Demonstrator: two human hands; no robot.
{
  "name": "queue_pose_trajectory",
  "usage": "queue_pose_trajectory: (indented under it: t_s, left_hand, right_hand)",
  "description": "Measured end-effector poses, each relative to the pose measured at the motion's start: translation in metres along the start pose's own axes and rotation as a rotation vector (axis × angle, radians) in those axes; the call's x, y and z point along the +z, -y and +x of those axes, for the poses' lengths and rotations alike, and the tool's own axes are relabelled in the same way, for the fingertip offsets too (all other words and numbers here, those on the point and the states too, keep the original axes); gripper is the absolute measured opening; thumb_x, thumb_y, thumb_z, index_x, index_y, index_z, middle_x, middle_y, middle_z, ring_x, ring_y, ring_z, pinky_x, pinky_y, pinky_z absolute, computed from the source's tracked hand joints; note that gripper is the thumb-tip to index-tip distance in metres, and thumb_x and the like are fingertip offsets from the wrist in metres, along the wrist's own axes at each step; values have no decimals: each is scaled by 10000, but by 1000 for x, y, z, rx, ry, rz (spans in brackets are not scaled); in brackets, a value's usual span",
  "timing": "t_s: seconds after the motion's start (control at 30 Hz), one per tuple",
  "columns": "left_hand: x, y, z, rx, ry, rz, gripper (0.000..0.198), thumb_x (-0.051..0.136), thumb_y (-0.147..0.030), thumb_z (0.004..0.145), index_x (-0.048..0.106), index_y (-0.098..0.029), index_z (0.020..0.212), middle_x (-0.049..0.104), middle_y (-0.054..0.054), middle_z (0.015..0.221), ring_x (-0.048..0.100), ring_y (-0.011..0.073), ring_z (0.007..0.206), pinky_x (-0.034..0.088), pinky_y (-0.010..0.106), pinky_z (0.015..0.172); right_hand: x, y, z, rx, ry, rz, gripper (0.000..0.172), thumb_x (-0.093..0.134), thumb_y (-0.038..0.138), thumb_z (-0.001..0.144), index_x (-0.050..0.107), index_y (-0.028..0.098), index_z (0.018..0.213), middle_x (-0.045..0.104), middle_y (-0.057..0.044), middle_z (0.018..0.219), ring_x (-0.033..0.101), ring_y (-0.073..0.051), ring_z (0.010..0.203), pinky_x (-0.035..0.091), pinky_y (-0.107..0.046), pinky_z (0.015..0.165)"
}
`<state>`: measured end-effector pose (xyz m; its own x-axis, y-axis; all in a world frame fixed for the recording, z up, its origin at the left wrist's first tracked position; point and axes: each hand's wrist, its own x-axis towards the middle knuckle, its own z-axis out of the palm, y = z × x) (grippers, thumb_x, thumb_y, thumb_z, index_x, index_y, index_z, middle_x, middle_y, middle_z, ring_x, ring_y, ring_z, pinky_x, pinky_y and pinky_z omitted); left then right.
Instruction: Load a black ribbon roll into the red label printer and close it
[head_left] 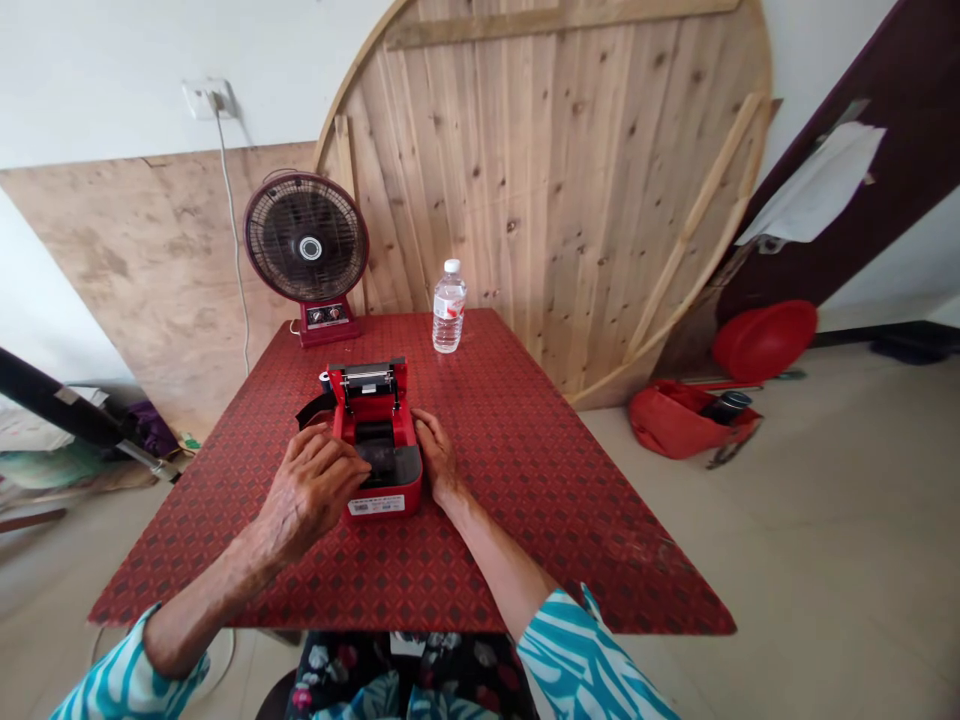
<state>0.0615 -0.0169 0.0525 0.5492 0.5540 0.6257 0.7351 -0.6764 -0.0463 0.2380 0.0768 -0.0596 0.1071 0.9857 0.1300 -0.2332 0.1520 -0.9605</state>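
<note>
A red and black box-like device [380, 505] stands on the patterned red table, its hinged lid [367, 378] raised at the back. A metal rod runs across the lid, and a dark hollow shows inside the body. A white label with small print is on its front. My left hand [315, 485] lies over the left side, fingers bent and tips pinched at the dark inner part; what they hold is hidden. Against the right side wall, my right hand [439, 455] grips the device. A black strap or band [315, 410] lies just behind my left hand.
On the table [570, 560], a maroon fan [309, 245] stands at the back left and a clear water bottle [448, 310] at the back middle. A big round wooden board [540, 200] leans behind. A red bag [664, 425] lies on the floor to the right.
</note>
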Motion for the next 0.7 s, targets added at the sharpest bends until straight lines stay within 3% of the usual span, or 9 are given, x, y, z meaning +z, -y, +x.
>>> queue_pose_trajectory:
  t_s: [0.43, 0.57, 0.7]
  left_hand:
    - [7, -18, -25, 3, -19, -52, 170, 521, -104, 921, 655, -197, 968, 698, 27, 904, 602, 170, 916, 333, 429, 1041]
    - [13, -20, -31, -8, -42, -42, 188, 528, -80, 908, 653, -196, 990, 705, 27, 921, 597, 177, 939, 316, 435, 1056]
    - [15, -22, -34, -38, -73, -19, 198, 530, -78, 907, 655, -200, 999, 708, 28, 921, 606, 179, 945, 296, 429, 1062]
  right_hand:
    - [-2, -3, 1, -36, 10, -27, 403, 544, 473, 815, 653, 237, 1122, 670, -54, 1199, 578, -252, 1157, 405, -426, 1041]
    - [8, 9, 24, -79, -15, -11, 470, 531, 529, 825, 607, 259, 1202, 630, -53, 1264, 542, -247, 1213, 389, -437, 1068]
    - [25, 40, 56, -132, 73, -26, 452, 507, 558, 824, 614, 280, 1164, 616, -27, 1280, 535, -236, 1211, 379, -431, 1068]
